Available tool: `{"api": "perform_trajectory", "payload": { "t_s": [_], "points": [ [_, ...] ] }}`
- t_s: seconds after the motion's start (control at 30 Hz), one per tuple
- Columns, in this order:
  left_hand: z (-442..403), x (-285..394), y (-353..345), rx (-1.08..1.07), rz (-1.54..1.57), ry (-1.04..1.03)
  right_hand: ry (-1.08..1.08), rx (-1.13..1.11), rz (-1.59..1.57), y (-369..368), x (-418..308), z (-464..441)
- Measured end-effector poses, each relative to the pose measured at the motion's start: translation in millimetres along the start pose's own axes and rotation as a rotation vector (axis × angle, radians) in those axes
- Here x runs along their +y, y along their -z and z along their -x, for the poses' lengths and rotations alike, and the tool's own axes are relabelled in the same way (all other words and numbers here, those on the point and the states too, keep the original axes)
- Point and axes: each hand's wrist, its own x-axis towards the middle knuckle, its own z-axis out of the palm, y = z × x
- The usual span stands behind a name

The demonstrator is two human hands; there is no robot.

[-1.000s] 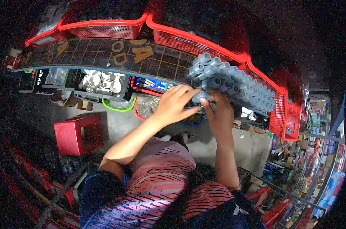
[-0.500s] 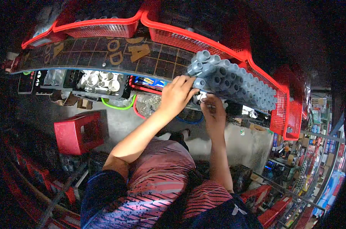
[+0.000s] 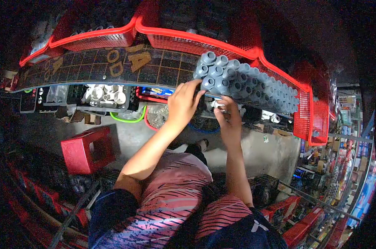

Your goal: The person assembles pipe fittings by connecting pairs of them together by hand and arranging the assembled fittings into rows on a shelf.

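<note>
Gray pipe fittings (image 3: pixel 254 85) stand packed in rows on the dark shelf board (image 3: pixel 84 66), at its right part. My left hand (image 3: pixel 183 101) is at the left front end of the rows, fingers apart, its fingertips touching the nearest fitting (image 3: pixel 208 83). Just below the front edge of the board is my right hand (image 3: pixel 229 118), with thumb and index finger apart and nothing seen between them. White fittings in a bin (image 3: pixel 216 104) show behind its fingertips.
Red baskets (image 3: pixel 188 39) line the back of the board. Below its front edge are a bin of white fittings (image 3: pixel 107 95), a green-rimmed basket (image 3: pixel 130 119) and a red-rimmed basket (image 3: pixel 157 116). A red stool (image 3: pixel 88 151) stands on the floor at the left.
The gray fitting that was between my hands now stands at the front of the rows. My right hand has moved down and away from it. The view has shifted slightly.
</note>
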Motion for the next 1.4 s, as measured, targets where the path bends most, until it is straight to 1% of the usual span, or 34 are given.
{"api": "perform_trajectory", "payload": {
  "t_s": [0.07, 0.23, 0.4, 0.53, 0.6, 0.7, 0.77, 0.8, 0.87, 0.93, 1.0, 1.03, 1.07, 1.13, 1.2, 1.23, 1.27, 1.33, 1.37, 1.4],
  "points": [
    [0, -2, -2, 0.041, -0.015, -0.039, 0.006, 0.005, -0.023, -1, 3, 0],
    [1, 0, -2, 0.031, -0.018, -0.044, 0.002, -0.019, -0.062, -2, 3, -3],
    [0, 2, -2, 0.020, -0.041, -0.048, 0.037, -0.045, -0.005, -3, 4, -5],
    [2, -1, -6, 0.051, -0.042, -0.048, 0.046, -0.051, 0.015, -5, 11, -3],
    [3, 0, -5, 0.062, -0.046, -0.044, -0.007, -0.076, -0.091, -7, 9, -1],
    [3, 0, -6, 0.041, -0.022, -0.007, 0.003, -0.079, -0.036, -8, 4, 0],
    [5, -3, -9, 0.115, 0.024, -0.025, -0.011, -0.084, -0.051, -10, 2, 2],
    [4, -2, -8, 0.112, 0.027, -0.029, -0.025, -0.088, -0.065, -10, 1, 2],
    [4, 2, -7, 0.126, 0.100, 0.041, -0.048, -0.098, -0.064, -9, 0, 3],
    [6, 2, -5, 0.116, 0.149, 0.037, -0.070, -0.086, -0.067, -10, 1, 4],
    [6, 9, -2, 0.072, 0.218, 0.270, 0.008, -0.075, -0.085, -12, 9, 6],
    [7, 6, -2, 0.076, 0.265, 0.266, 0.014, -0.071, -0.123, -13, 9, 8],
    [11, 1, -2, 0.079, 0.313, 0.263, -0.062, -0.101, -0.164, -10, 4, 11],
    [13, 0, 3, 0.076, 0.417, 0.281, -0.025, -0.096, -0.202, -7, 5, 18],
    [17, -7, 7, 0.045, 0.471, 0.274, -0.066, -0.108, -0.173, 2, 6, 25],
    [15, -5, 9, 0.041, 0.455, 0.228, -0.083, -0.116, -0.131, 11, 2, 29],
    [14, -1, 13, 0.020, 0.474, 0.275, -0.093, -0.151, -0.101, 21, 0, 32],
    [11, 8, 19, 0.007, 0.450, 0.257, 0.004, -0.138, -0.079, 37, 7, 40],
    [10, 9, 20, 0.034, 0.449, 0.235, 0.010, -0.108, -0.075, 49, 6, 42],
    [11, 11, 19, 0.065, 0.450, 0.215, -0.031, -0.210, -0.052, 63, 3, 44]
  ]
}}
